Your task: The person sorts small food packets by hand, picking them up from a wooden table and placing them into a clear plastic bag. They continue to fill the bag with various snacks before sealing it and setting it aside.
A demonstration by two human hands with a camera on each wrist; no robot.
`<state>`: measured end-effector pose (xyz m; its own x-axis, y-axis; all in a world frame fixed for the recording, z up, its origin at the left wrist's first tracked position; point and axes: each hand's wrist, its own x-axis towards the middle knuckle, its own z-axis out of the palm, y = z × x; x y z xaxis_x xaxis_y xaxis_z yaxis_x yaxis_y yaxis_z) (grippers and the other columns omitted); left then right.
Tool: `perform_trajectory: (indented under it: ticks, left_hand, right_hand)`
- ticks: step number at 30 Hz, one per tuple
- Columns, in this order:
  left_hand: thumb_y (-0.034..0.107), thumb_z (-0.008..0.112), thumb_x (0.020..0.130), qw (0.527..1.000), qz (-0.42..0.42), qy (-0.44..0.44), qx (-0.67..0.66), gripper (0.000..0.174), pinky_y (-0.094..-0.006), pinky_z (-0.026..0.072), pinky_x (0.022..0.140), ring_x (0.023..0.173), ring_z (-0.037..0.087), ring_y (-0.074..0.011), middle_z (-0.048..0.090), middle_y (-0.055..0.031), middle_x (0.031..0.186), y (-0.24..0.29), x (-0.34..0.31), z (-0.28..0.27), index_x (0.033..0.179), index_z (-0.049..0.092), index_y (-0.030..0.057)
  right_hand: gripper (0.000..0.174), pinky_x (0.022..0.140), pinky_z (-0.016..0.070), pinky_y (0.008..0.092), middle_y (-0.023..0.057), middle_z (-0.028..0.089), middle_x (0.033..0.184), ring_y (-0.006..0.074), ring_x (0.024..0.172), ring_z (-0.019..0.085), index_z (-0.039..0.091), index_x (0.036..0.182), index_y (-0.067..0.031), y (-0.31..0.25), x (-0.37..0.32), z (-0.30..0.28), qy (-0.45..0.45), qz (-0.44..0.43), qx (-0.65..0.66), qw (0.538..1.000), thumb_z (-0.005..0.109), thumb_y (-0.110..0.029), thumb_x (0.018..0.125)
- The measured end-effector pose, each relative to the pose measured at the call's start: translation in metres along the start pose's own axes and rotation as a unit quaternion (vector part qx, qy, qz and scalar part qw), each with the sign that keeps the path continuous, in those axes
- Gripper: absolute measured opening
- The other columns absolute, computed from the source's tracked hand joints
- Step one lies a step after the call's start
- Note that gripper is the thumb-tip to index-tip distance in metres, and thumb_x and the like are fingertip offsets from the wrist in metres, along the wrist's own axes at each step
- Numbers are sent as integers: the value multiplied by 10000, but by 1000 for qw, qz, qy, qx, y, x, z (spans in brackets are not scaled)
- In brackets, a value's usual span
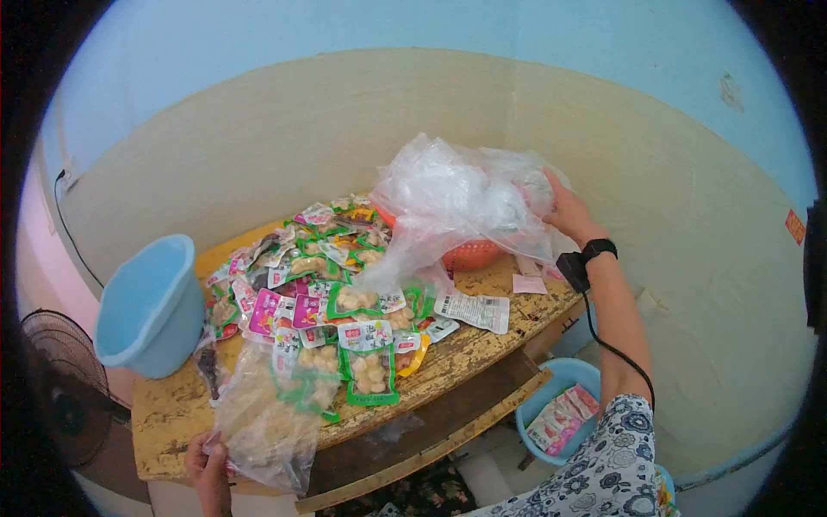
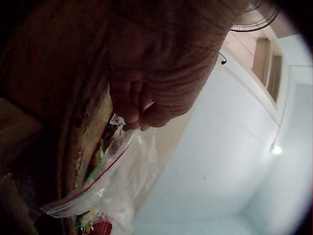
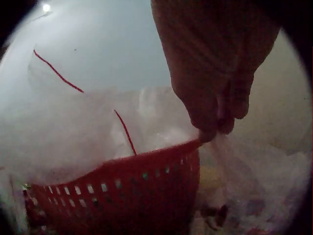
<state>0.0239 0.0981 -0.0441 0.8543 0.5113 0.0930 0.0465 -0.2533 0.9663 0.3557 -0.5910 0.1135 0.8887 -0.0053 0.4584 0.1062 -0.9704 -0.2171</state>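
Note:
My left hand [image 1: 209,470] pinches the edge of a clear zip bag [image 1: 267,422] at the table's front left corner. A red line runs along that bag's mouth in the left wrist view. My right hand [image 1: 573,211] pinches thin clear plastic bags [image 1: 457,189] heaped on a red slotted basket [image 1: 472,256]. In the right wrist view, its fingertips [image 3: 209,134] are right at the basket's rim. Small snack packets [image 1: 370,370], green-edged, pink and yellow, lie piled between my hands, some partly under the zip bag.
The worn wooden table [image 1: 422,392] has an open drawer [image 1: 413,439] at its front. A light blue tub [image 1: 146,310] stands at its left, beside a fan [image 1: 65,388]. Below on the right, another blue basin [image 1: 581,375] holds pink packets. A wall runs behind.

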Motion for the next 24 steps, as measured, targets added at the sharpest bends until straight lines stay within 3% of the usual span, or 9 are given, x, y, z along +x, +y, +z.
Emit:
perform_trajectory:
  ticks: [2,5,8,11,14,15,18,21,24]
  left_hand:
    - [234,669,896,998,13,51,19,379,-211,412,535,635,488,-58,552,-12,974,-15,3,2,1243,611,90]
    - [219,661,893,998,-32,57,-20,365,-202,407,488,581,475,-57,559,2,899,21,-12,16,1227,622,76]
    - [207,674,883,998,-3,-7,-67,355,-197,396,445,533,470,-51,559,19,823,13,-5,9,1204,630,62]
    - [199,685,873,997,12,-2,-80,358,-199,402,445,536,494,-48,569,17,810,10,-5,11,1198,630,58]
    - [188,685,873,997,-1,-26,-79,346,-199,408,450,539,507,-43,572,19,798,22,-7,12,1191,632,64]
    - [185,682,876,997,-4,-15,-75,340,-198,406,449,534,506,-42,573,22,787,22,-5,13,1191,632,66]
    - [176,673,886,998,-9,7,-66,318,-196,404,445,524,503,-38,573,29,756,15,-4,14,1184,633,73]
    - [174,666,896,998,-11,13,-63,295,-198,406,444,523,503,-38,569,33,743,16,-5,15,1170,630,73]
    - [177,660,903,998,-19,-8,-61,282,-202,411,447,532,503,-41,562,32,750,19,-7,15,1163,628,71]
  right_hand:
    - [957,896,538,491,244,661,1219,384,985,682,176,1598,-184,8,5,8,36,-9,8,999,769,-326,861]
    - [899,900,538,490,242,644,1274,384,1027,683,208,1589,-161,-28,7,-26,-104,124,44,986,743,-268,874]
    - [902,931,531,481,232,638,1296,377,1078,674,183,1595,-145,-39,16,-32,-122,139,49,982,723,-218,877]
    - [788,940,527,476,211,654,1272,377,1107,661,309,1553,-125,-16,37,0,-95,139,-78,983,712,-206,880]
    - [570,937,527,473,201,664,1249,380,1123,649,513,1414,-96,0,45,26,-88,115,-63,987,699,-233,893]
    - [366,930,525,481,204,671,1217,394,1139,633,639,1225,-71,-1,40,30,-37,106,-56,992,680,-234,900]
    - [241,734,547,499,250,695,998,419,866,685,668,1094,-26,15,33,41,68,-12,-121,990,565,-62,879]
    - [162,806,522,525,250,673,1000,457,941,651,645,992,-5,6,30,29,84,23,-139,986,533,-64,891]
    - [188,812,521,530,233,658,1067,464,947,643,658,987,-11,14,49,29,180,-82,-128,972,519,-103,900]
